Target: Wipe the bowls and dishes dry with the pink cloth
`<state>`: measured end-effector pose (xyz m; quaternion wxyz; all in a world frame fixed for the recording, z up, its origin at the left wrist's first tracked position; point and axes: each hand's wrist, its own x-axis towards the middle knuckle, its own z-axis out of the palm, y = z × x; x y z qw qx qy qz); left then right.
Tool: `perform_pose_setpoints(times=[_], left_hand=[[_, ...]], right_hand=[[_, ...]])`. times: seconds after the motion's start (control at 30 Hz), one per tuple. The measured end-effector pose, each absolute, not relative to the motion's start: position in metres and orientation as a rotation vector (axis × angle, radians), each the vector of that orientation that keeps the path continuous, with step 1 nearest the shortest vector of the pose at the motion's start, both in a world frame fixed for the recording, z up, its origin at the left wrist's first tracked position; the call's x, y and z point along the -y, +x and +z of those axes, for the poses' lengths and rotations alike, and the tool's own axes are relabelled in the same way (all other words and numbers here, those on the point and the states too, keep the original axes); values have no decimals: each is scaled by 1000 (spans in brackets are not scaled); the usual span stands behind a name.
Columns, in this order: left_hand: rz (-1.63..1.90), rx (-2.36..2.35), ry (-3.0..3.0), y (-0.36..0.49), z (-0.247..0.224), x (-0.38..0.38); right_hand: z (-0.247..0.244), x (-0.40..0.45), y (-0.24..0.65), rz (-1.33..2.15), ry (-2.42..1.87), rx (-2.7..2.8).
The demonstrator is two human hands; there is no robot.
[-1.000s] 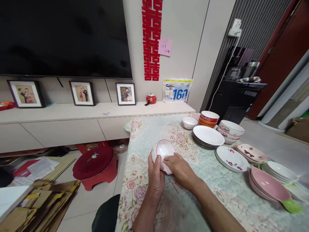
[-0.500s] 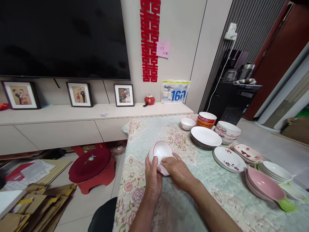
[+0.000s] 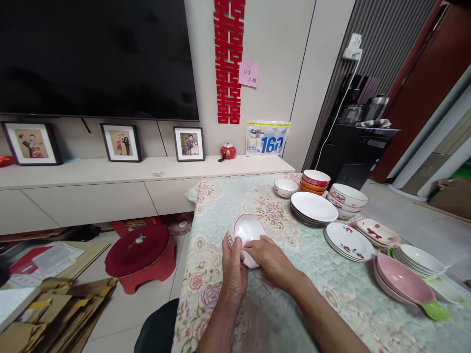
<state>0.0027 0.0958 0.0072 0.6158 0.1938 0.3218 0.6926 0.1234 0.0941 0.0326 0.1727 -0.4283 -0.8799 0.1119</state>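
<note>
Well left of the stack of plain white round plates [image 3: 312, 207], on the floor, we see a round dark red cushion on a red stool [image 3: 138, 250]. On the flower-patterned pale green tablecloth [image 3: 209, 230], to the left of the stack and nearer us, the left hand [image 3: 233, 264] is curled round a small white ceramic bowl with a red rim [image 3: 253, 225], its thumb over the near side. The bowl is held tilted, so we can see into it. A pale pink cloth [image 3: 250, 260] is gathered against its near side by the right hand [image 3: 270, 260], whose fingers are bunched at the rim.

Just beyond the stack, to its left, we see a small white bowl with a patterned outside [image 3: 286, 188]; directly behind it, piled red and orange bowls [image 3: 315, 183]. To its right we find larger red-rimmed white bowls [image 3: 346, 201], then, nearer us, white plates with red flowers [image 3: 348, 241] and two leaf-handled pink bowls [image 3: 405, 279].
</note>
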Motion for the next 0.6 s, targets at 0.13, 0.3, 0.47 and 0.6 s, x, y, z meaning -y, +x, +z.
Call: perform_pose_setpoints(times=[0.13,0.3,0.47,0.6], left_hand=[[1580,-745,449,5,8,-96],[1578,-797,399,3,7,-97],[1535,-749,328,0,9,-96],[1443,-710,424,2,10,-93]], right_hand=[[33,-99,134,101,-1360,2434],[25,-113,154,484,-1311,1849],[13,-129,173,706,-1393,1258],[13,-126,161,959,-1313,1174]])
